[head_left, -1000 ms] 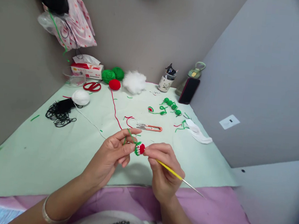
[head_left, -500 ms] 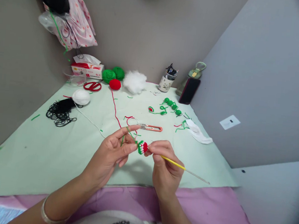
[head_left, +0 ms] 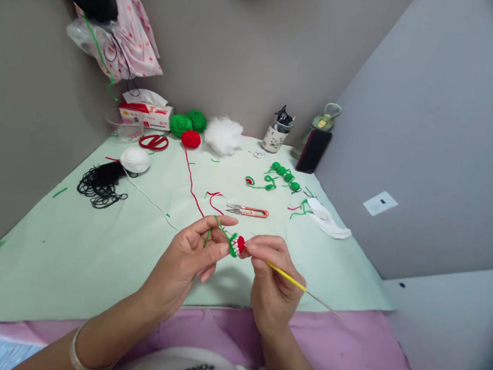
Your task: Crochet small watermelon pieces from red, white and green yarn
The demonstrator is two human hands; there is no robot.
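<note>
A small crocheted piece (head_left: 236, 245) in green, white and red is pinched at its left edge by my left hand (head_left: 194, 250), with green yarn running over the raised index finger. My right hand (head_left: 277, 280) grips a crochet hook (head_left: 286, 275) with a yellow handle, its fingertips at the red side of the piece. The hook's tip is hidden at the work. Orange-handled snips (head_left: 248, 211) lie just beyond my hands, beside loose red yarn (head_left: 214, 202).
Yarn balls in red (head_left: 190, 140), green (head_left: 181, 125) and white (head_left: 135, 160) stand at the back left, near red scissors (head_left: 154, 142). Black yarn (head_left: 102, 184) lies left. Green crocheted pieces (head_left: 281, 171), a cup (head_left: 275, 137) and a phone (head_left: 314, 150) are at the right.
Both hands and the crocheted piece have shifted slightly right. My left index finger reaches a little farther right, and the rear end of the hook has dipped.
</note>
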